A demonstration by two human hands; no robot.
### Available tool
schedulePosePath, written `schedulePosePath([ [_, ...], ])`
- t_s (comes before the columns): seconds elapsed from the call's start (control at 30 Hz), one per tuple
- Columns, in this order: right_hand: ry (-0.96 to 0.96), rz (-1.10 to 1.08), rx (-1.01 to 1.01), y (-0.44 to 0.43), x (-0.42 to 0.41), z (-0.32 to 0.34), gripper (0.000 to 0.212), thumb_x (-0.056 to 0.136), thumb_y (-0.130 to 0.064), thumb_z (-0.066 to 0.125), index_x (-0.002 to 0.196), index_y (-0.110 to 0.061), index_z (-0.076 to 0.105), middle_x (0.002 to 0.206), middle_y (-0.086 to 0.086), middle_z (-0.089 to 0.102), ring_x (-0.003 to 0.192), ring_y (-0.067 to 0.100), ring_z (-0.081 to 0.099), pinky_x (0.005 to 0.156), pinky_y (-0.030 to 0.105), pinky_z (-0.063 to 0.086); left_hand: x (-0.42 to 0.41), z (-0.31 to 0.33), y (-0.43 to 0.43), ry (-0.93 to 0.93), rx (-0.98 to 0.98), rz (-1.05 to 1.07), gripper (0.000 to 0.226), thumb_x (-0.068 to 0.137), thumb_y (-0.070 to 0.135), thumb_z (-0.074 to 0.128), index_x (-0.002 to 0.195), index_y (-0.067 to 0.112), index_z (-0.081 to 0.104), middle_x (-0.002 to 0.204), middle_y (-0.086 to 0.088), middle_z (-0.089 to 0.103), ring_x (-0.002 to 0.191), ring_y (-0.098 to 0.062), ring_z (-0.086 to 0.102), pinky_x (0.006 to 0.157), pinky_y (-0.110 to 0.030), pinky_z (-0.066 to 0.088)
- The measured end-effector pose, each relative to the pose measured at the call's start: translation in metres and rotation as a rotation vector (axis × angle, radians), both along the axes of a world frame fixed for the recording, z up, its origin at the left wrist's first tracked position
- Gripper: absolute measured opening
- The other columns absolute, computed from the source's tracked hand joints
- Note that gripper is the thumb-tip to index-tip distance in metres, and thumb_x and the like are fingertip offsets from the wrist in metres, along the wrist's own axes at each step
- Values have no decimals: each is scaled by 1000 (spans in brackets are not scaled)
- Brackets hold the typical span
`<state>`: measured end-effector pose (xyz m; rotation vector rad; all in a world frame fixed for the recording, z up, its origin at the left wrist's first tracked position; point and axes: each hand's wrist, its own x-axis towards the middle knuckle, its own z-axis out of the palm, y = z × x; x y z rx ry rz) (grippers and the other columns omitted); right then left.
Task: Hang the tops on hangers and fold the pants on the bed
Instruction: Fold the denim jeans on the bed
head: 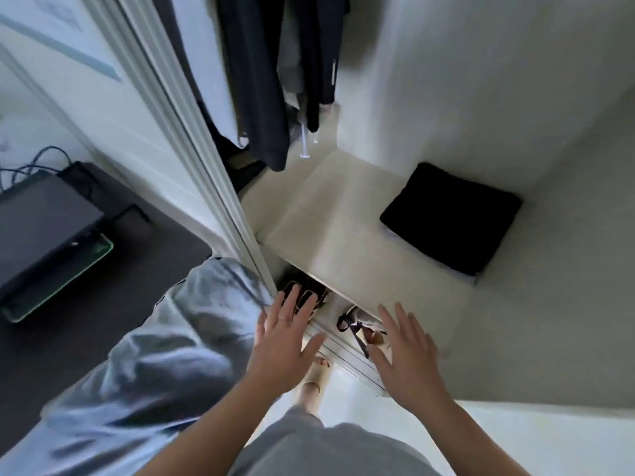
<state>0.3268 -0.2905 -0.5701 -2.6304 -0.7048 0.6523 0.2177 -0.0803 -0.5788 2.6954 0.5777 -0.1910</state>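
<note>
A person's left hand [283,341] and right hand [405,352] hover apart at 6 o'clock before an open closet, the fingers [292,300] of both spread wide and holding nothing. A pale grey garment [165,355] hangs in folds at 8 o'clock, just beside the left forearm. Dark garments [254,80] hang at 12 o'clock. A folded black cloth [450,218] lies on the white shelf [336,235] at 2 o'clock, with shoes [305,297] beneath its front edge.
</note>
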Motion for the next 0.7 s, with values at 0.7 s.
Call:
schedulePosePath([
  [0.7,685,601,225,151,-177,8,67,97,-44,56,155,-43,23,157,-19,32,132,-5,39,91,4,32,-305,-11,-7,-402,-599,1503,50,96,33,64,141,14,49,137,-8,56,127,-27,52,101,-36,39],
])
